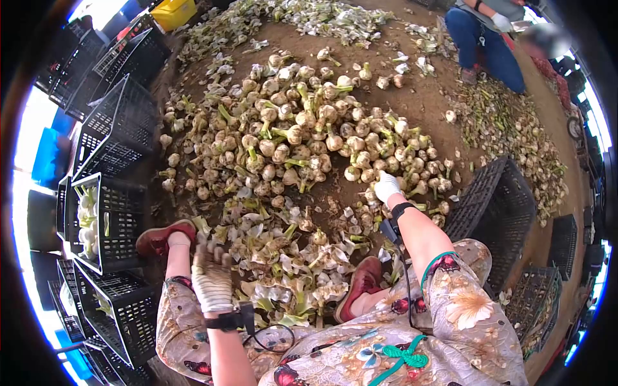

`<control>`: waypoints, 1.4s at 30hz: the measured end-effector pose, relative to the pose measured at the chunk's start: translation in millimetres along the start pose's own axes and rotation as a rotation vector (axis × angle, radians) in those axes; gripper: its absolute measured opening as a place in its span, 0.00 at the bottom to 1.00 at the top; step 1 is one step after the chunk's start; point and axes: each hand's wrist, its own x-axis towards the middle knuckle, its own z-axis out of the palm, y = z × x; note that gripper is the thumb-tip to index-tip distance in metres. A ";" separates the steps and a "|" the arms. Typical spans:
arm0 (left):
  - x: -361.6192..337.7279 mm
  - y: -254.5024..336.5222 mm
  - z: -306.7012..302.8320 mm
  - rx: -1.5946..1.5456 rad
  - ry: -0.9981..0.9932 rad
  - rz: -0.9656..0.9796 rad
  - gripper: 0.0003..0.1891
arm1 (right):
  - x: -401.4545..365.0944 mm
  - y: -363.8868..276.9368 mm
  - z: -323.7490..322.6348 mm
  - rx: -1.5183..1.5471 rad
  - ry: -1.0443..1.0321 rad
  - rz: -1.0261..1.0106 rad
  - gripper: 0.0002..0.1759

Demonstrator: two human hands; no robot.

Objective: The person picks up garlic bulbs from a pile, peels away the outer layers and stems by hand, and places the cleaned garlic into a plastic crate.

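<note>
A large heap of garlic bulbs (283,135), many with cut green stems, lies on the soil in front of me. At its right edge, my right hand (387,188) in a white glove has its fingers bent in among the bulbs, closed on a garlic bulb that it largely hides. My left hand (211,280), in a dirt-stained glove, hovers near my left knee with fingers stretched out and nothing in it. Peeled leaves and husks (302,264) cover the ground between my two red shoes, beside the left hand.
Black plastic crates (122,222) are stacked along the left, one holding trimmed bulbs (88,219). Another black crate (496,206) tilts at my right. A co-worker in blue trousers (483,45) crouches at the upper right near more husks (515,128). A yellow crate (174,13) stands upper left.
</note>
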 end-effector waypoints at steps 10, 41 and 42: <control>-17.9 -62.3 23.8 0.793 -0.256 0.003 0.32 | -72.3 -73.1 -85.9 0.721 -0.340 -0.231 0.10; -50.1 -74.4 19.9 0.465 -0.450 -0.090 0.21 | -248.6 -173.7 -53.8 0.934 -0.206 -0.959 0.07; -50.2 -78.5 34.9 0.337 -0.341 -0.151 0.27 | -249.8 -173.7 -52.7 1.185 -0.483 -0.712 0.07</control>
